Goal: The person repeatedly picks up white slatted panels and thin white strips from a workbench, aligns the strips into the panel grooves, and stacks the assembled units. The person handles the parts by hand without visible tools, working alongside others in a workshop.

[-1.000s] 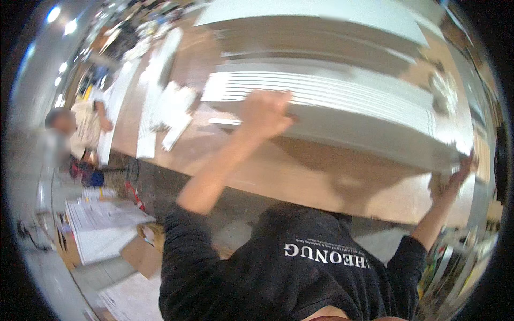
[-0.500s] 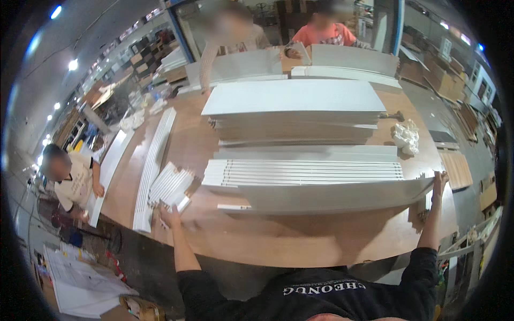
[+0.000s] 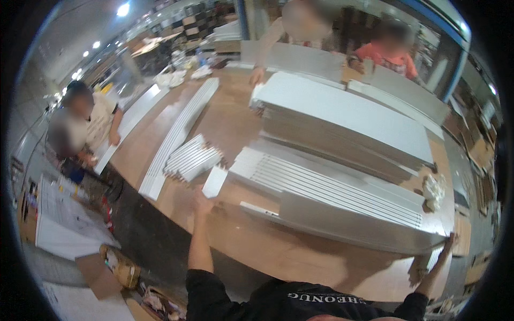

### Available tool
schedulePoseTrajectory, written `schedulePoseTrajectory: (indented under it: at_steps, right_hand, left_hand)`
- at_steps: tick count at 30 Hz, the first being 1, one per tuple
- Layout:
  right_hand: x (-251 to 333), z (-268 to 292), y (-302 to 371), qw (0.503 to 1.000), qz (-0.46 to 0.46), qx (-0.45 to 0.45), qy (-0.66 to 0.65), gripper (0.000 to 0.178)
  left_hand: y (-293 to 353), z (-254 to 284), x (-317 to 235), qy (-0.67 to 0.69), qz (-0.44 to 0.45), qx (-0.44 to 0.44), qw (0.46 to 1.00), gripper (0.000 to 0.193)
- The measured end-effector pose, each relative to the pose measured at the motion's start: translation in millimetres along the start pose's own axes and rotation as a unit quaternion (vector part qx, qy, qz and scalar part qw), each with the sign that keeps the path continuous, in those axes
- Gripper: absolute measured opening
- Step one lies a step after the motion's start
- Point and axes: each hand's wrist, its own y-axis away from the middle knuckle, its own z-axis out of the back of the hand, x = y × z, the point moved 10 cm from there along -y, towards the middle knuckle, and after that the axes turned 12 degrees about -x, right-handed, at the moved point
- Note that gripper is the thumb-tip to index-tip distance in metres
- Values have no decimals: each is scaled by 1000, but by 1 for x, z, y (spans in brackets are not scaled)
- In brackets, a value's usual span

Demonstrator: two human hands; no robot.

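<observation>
My left hand (image 3: 202,201) is closed on one end of a short white panel (image 3: 215,182), held just above the table between a pile of short white strips (image 3: 194,159) and a row of long ones. At the far right, my right hand (image 3: 451,242) grips the end of a long white board (image 3: 353,222) that stands on edge, its broad face toward me. Behind this board, a row of long white strips (image 3: 332,184) lies side by side. A thin white strip (image 3: 258,209) rests on the table in front of the row.
A tall stack of white panels (image 3: 342,104) occupies the table's far side. Long strips (image 3: 182,134) lie on the left. Crumpled white wrapping (image 3: 432,192) sits by the right edge. One co-worker (image 3: 88,120) handles a board at left; two others stand across the wooden table (image 3: 300,262).
My left hand has lifted a short white panel away from the small pile and moved it right, toward the long strips. My right hand keeps hold of the long board. The view has turned left.
</observation>
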Motion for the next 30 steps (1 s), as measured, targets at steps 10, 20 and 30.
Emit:
schedulePoseTrajectory:
  at_steps: [10, 20, 30]
  right_hand:
    - [0, -45, 14, 994, -39, 100, 9, 33]
    - [34, -38, 30, 999, -17, 49, -14, 27]
    - [15, -29, 16, 996, -34, 57, 54, 83]
  left_hand:
    - [79, 31, -193, 539, -33, 158, 827, 73]
    - [109, 3, -239, 606, -77, 200, 766, 72]
    - [95, 8, -239, 576, -61, 161, 799, 74]
